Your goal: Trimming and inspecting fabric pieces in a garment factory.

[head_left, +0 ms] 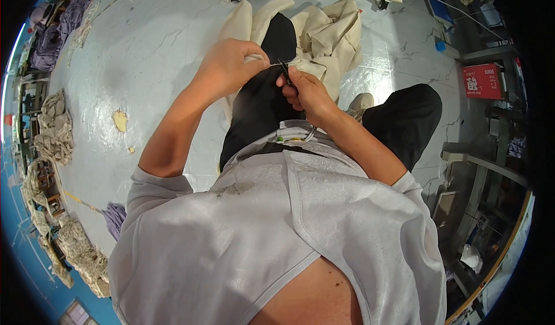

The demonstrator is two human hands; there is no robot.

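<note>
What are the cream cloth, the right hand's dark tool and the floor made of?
Cream cloth: probably matte woven fabric, since it drapes in soft folds. Dark tool: perhaps metal, by its slim shape; too small to be sure. Floor: glossy, perhaps marble-look tile, given grey veins and bright reflections.

My forearms (182, 114) reach far, converging: my left hand (234, 65) pinches; just right, my right hand (310, 91) curls closed.

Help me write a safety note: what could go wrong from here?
The dark snips in the right hand point close to the left hand, so a slip might nick its fingers. The cream cloth bunched beside the blades could be nicked too. Hanging loosely about the knee, it might also slide to the floor.
</note>
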